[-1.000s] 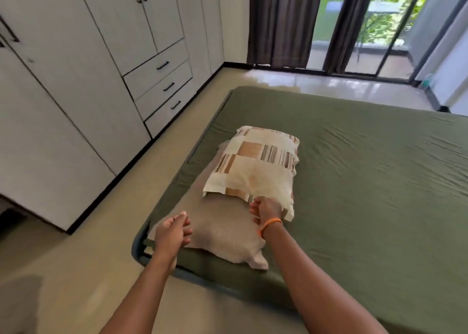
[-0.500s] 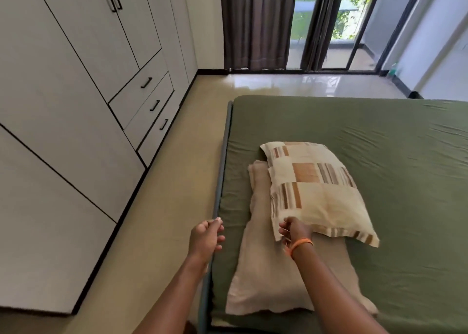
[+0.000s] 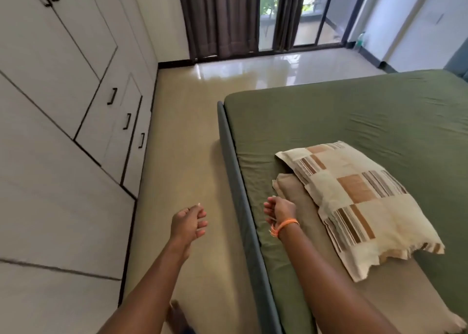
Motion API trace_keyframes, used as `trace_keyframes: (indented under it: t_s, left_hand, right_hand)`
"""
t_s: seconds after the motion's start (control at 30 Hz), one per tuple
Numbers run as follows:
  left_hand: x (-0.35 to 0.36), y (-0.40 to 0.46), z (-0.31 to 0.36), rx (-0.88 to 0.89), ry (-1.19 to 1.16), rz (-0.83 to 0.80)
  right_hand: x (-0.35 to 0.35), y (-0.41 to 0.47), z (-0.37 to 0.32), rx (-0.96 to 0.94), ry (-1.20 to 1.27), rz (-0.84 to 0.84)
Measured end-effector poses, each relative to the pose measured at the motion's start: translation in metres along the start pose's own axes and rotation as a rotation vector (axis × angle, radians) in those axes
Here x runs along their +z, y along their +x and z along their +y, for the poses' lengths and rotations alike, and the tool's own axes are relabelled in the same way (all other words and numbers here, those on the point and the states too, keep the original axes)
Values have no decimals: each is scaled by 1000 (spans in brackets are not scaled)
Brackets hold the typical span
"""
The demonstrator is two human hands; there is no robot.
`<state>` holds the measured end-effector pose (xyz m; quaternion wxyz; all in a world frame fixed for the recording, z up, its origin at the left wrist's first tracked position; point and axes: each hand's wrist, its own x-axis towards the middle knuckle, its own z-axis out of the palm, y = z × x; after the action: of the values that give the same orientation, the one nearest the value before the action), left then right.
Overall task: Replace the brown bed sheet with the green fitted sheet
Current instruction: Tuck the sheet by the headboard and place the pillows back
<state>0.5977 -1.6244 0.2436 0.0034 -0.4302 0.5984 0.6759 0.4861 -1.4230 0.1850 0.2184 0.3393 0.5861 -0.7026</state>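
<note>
The green fitted sheet point(image 3: 354, 115) is lying stretched over the bed, tucked down inside the bed frame point(image 3: 235, 171), so the swap is looking almost finished to me. No brown bed sheet is showing on the mattress.

The person is standing by the bed. Their left hand point(image 3: 188, 223) is hanging over the floor point(image 3: 182, 156) with fingers loosely curled, holding nothing. Their right hand point(image 3: 279, 210) is hovering above the sheet's edge, just beside the plain tan pillow point(image 3: 291, 191), fingers bent and empty too.

Next, I think, they are needing to smooth wrinkles or straighten the pillows.

I am counting two hands, two pillows with the patterned pillow point(image 3: 354, 202) lying on top of the tan one, one green sheet, one orange wristband point(image 3: 286, 224), and three drawer handles point(image 3: 127, 121) on the wardrobe point(image 3: 50, 105).
</note>
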Motion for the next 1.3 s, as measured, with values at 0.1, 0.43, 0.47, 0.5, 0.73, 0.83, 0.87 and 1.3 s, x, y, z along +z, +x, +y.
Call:
trace_keyframes:
  t_s: [0.1,0.43,0.47,0.5,0.73,0.83,0.87,1.3]
  left_hand:
    - [-18,64,35,7,8,-80]
    - [-63,293,219,38,95,-180]
    - [-56,318,240,42,93,-210]
    - [-48,338,256,40,95,-250]
    - [21,506,370,36,133,-408]
    - [45,572,428,-1,160,-411]
    - [56,598,452,5,189,-420]
    - [253,888,683,38,274,-623]
  right_hand:
    - [55,18,-8,-14,78,41]
    - [245,87,-97,-29,248,186]
    - [262,102,-112,-40,270,204]
    - [275,113,-125,-53,295,225]
    - [381,256,-225,-38,420,350]
    - [431,306,-281,-13,432,352]
    - [449,324,-304,-26,454,356]
    - [580,513,-554,-183,646,538]
